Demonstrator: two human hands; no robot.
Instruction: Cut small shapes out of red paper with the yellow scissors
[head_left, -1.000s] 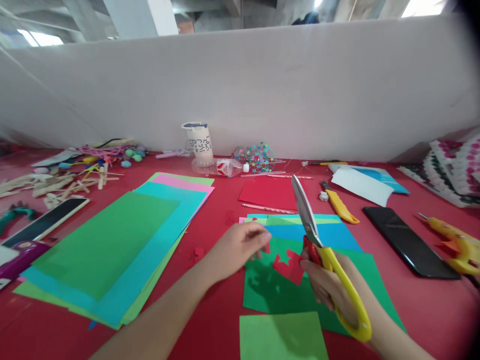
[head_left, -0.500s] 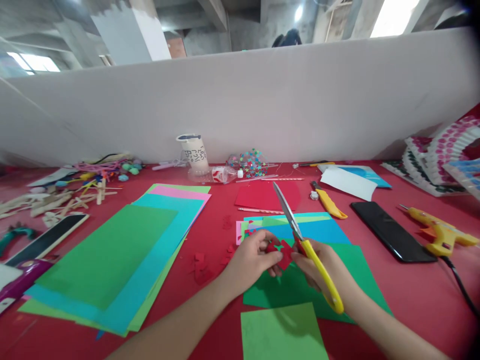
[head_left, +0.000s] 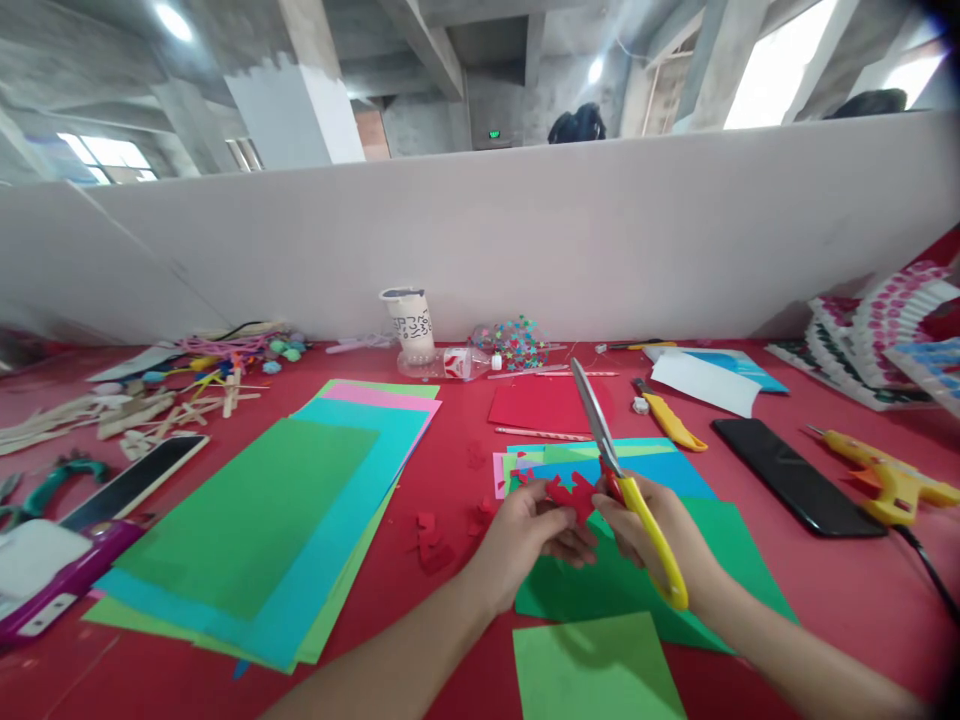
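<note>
Between my hands is a small cut piece of red paper (head_left: pixel 579 497). My left hand (head_left: pixel 534 528) pinches its left side between thumb and fingers. My right hand (head_left: pixel 649 520) is closed around yellow-handled scissors (head_left: pixel 637 515), whose blades point up and away, and its thumb and fingertips touch the red paper's right edge. Below both hands lies a dark green sheet (head_left: pixel 592 585), with blue paper (head_left: pixel 660 470) behind it. Red paper scraps (head_left: pixel 429 540) are scattered on the table left of my left hand.
A stack of coloured sheets (head_left: pixel 247 520) lies on the left. Nearest me is a light green sheet (head_left: pixel 596 665). To the right are a black phone (head_left: pixel 795 475), a yellow utility knife (head_left: pixel 673 420) and a glue gun (head_left: pixel 892 475). Behind stand a paper cup (head_left: pixel 409 325) and a lying bottle (head_left: pixel 450 363).
The view has tilted up and shifted left, so the table things appear lower and further right. Both hands still hold the red paper and scissors, with the paper turned slightly.
</note>
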